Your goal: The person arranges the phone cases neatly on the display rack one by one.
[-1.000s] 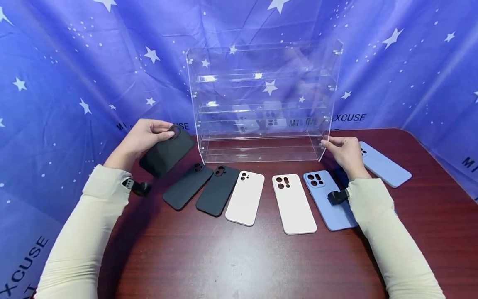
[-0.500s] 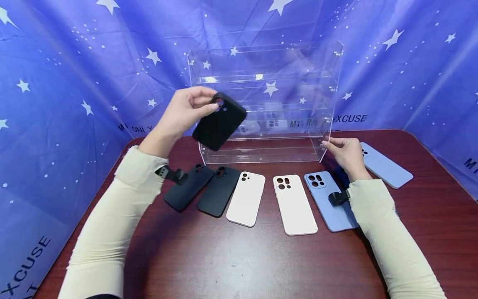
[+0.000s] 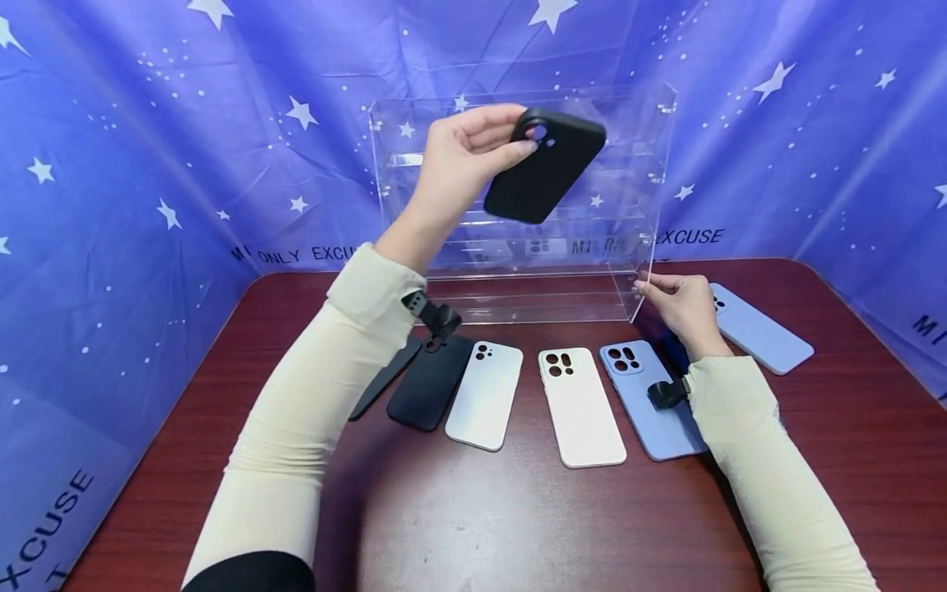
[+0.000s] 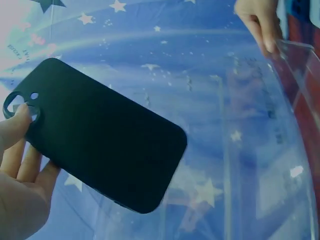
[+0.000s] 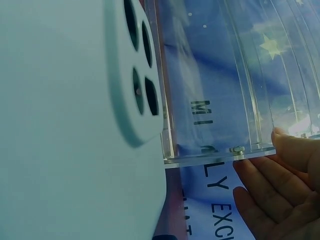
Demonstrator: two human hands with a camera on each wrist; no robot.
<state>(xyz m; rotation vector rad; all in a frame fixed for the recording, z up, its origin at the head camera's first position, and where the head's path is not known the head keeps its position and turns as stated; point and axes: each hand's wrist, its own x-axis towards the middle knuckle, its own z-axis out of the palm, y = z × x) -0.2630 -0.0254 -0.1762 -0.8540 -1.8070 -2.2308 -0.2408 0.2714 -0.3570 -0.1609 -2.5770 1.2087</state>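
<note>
My left hand [image 3: 462,156] pinches a black phone case [image 3: 551,168] by its camera-hole corner, thumb over the hole. The case hangs tilted, level with the upper tiers of a clear acrylic display rack [image 3: 658,193]; whether it touches the rack cannot be told. Low on the rack's right side panel, my right hand [image 3: 684,306] grips the edge between thumb and fingers. The left wrist view shows the back of the same black case [image 4: 105,135] at full length. In the right wrist view, thumb and fingers [image 5: 265,187] sit on either side of the panel.
In front of the rack lie a black case [image 3: 432,386], another partly behind my left sleeve, a white case [image 3: 486,399], a cream case [image 3: 584,411] and a blue case [image 3: 644,403]. Another blue case [image 3: 765,329] lies right of my right hand. A starry curtain hangs behind the table.
My left hand has carried the black case up and rightward from the table's left side to before the rack's upper part. My right hand has stayed on the rack's side panel.
</note>
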